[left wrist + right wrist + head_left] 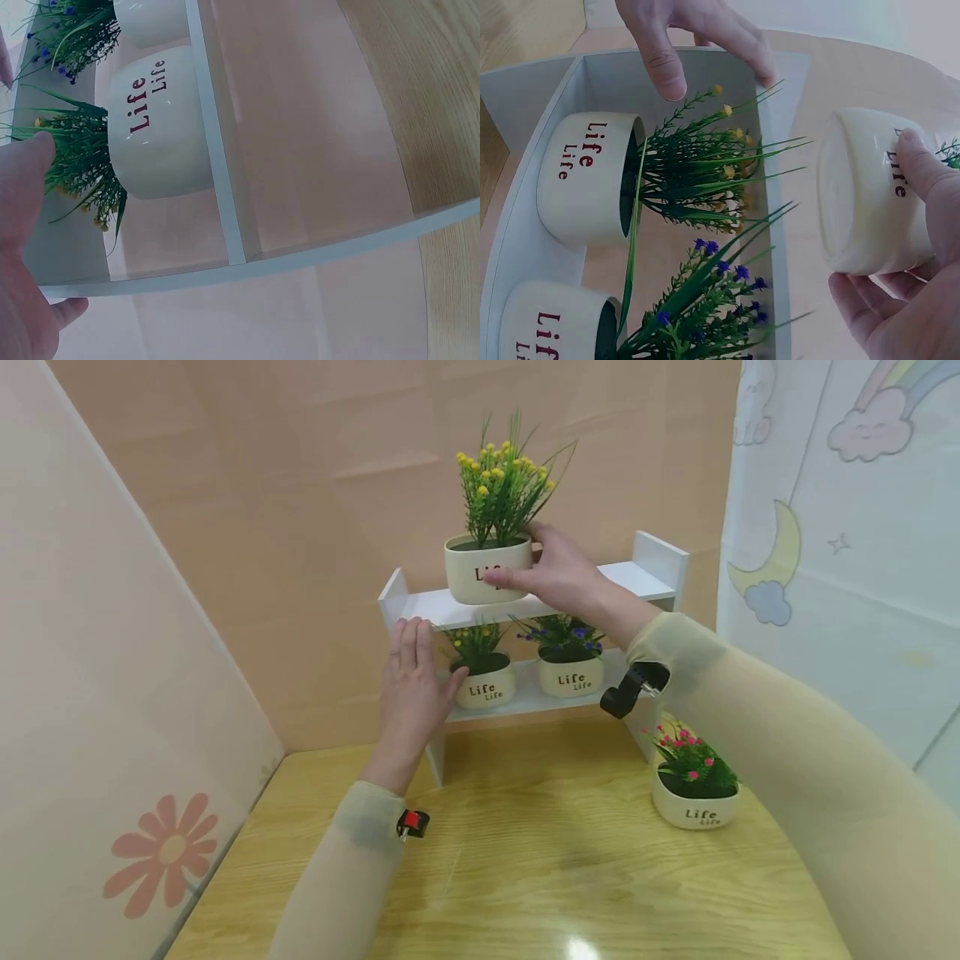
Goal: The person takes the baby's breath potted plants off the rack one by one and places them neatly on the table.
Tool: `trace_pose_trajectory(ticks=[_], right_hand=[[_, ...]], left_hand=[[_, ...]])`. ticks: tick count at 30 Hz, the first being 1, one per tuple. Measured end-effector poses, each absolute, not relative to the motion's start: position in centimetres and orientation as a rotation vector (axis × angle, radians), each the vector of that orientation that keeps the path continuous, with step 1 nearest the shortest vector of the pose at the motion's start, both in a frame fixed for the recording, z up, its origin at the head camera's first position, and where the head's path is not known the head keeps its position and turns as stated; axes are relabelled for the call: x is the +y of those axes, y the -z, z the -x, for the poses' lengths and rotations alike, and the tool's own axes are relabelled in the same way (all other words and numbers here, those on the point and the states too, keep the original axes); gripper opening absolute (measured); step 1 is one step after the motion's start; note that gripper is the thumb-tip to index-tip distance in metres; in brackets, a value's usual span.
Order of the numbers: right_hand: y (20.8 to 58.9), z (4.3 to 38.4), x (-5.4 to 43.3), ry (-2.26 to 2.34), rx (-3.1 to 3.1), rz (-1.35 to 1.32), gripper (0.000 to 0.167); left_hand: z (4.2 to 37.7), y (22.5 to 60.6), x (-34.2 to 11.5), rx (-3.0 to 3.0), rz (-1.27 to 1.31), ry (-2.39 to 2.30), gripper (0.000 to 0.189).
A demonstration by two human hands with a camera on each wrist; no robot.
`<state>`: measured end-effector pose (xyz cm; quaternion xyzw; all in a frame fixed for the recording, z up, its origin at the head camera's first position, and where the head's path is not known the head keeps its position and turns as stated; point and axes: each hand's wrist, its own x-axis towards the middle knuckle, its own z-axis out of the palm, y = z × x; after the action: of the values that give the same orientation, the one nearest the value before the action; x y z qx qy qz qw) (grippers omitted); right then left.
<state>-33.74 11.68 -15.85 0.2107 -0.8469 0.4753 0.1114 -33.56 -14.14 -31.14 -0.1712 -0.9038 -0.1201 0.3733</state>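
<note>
My right hand [558,572] grips a cream pot with yellow flowers [487,572], thumb across its "Life" lettering. The pot is raised by the top board of a white two-tier shelf [645,578]; its pale underside shows in the right wrist view. My left hand [412,685] lies along the shelf's left side, fingers straight, with the thumb [34,154] inside the side panel and a fingertip [73,311] outside it. Close to that thumb, on the lower tier, sits another yellow-flowered pot [483,685]. A blue-flowered pot [572,675] stands to its right.
A pink-flowered pot [696,802] stands on the wooden table [525,877], in front of the shelf's right end. Behind the shelf is a peach backdrop [300,527]. A white curtain with cloud and moon prints [847,635] hangs at the right.
</note>
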Motion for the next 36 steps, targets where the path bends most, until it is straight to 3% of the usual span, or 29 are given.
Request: trace_pose_trajectory(ticks=[13, 24, 36], right_hand=[[15.4, 30.0, 14.3, -1.338, -2.507, -0.53, 0.104], [17.6, 26.8, 16.3, -1.289, -2.552, -0.489, 0.108], [19.8, 24.1, 16.8, -1.317, -2.576, -0.457, 0.1]], left_hand=[[33.2, 30.9, -14.1, -2.319, 0.435, 0.292, 0.096], [32.7, 30.4, -13.9, -2.315, 0.442, 0.292, 0.095], [32.2, 30.6, -14.5, -2.321, 0.421, 0.278, 0.096]])
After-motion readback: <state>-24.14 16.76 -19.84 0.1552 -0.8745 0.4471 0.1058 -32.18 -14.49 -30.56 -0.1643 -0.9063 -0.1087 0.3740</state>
